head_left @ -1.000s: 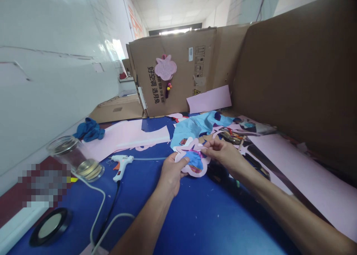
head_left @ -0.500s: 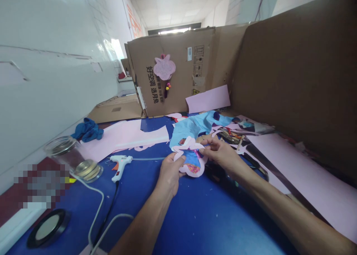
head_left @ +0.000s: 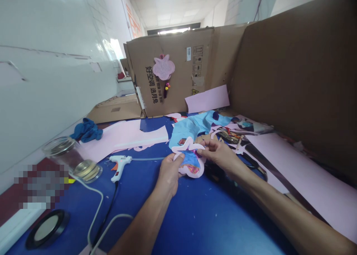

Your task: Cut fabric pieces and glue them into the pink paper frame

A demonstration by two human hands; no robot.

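Observation:
Between my hands is a pale pink paper cutout [head_left: 198, 172] with a scalloped edge and a pointed top. Blue fabric [head_left: 190, 159] with a magenta and orange patterned trim fills its middle. My left hand [head_left: 170, 173] clasps the cutout's left side, thumb on the front and fingers behind. At the upper right edge, my right hand [head_left: 219, 152] pinches the cutout and fabric between thumb and fingers. The cutout is held just above the blue table [head_left: 189, 218]. Light blue cloth [head_left: 192, 125] lies right behind it.
A white glue gun [head_left: 120, 165] with a black cord lies to the left, near a glass jar [head_left: 60, 154] and a roll of black tape [head_left: 46, 227]. Pink sheets [head_left: 295, 162] and scissors [head_left: 255, 164] are at right. Cardboard [head_left: 178, 61] walls the back, with a similar pink ornament [head_left: 164, 68] hanging.
My right fingers have shifted slightly on the upper right of the cutout. Its pink outline sits differently, and more blue fabric shows at the top. My left hand keeps its hold.

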